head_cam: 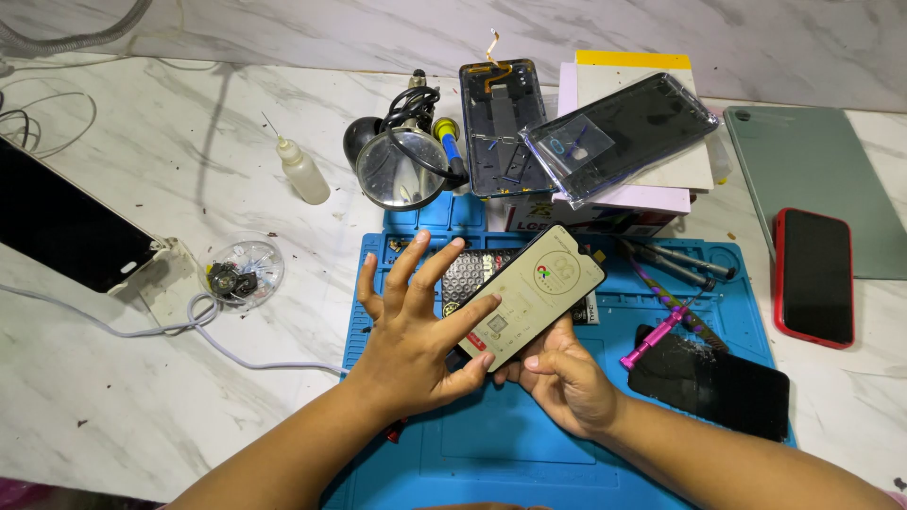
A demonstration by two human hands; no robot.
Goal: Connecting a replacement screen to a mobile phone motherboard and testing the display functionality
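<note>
Phone with lit pale screen sits tilted above the blue mat, long axis running from 7 o'clock up to 1 o'clock. Right hand holds it from beneath at the lower end, fingers curled and clenched around the bottom edge. Left hand is spread open, released, palm facing down; thumb and ring-side fingertips touch the phone's left edge at about 8 o'clock from its centre, the other fingers splayed upward and free.

Under the phone, on the mat, lies a patterned dark pad, partly hidden. At 3 o'clock from the phone: pink-handled tool and grey screwdrivers near the mat's right rim. At 4 o'clock: black cracked screen panel lying flat on the mat.

At 11 o'clock, just off the mat: round magnifier with black cable coiled on it. At 12 o'clock: opened phone back housing with orange flex sticking up. At 1 o'clock: bagged dark screen resting on stacked boxes.

Far at 3 o'clock on the marble worktop: red-cased phone, touching a grey-green tablet. At 9 o'clock: clear dish of screws; above it, small dropper bottle. Far at 9 o'clock: dark tablet screen with white cable beside it.
</note>
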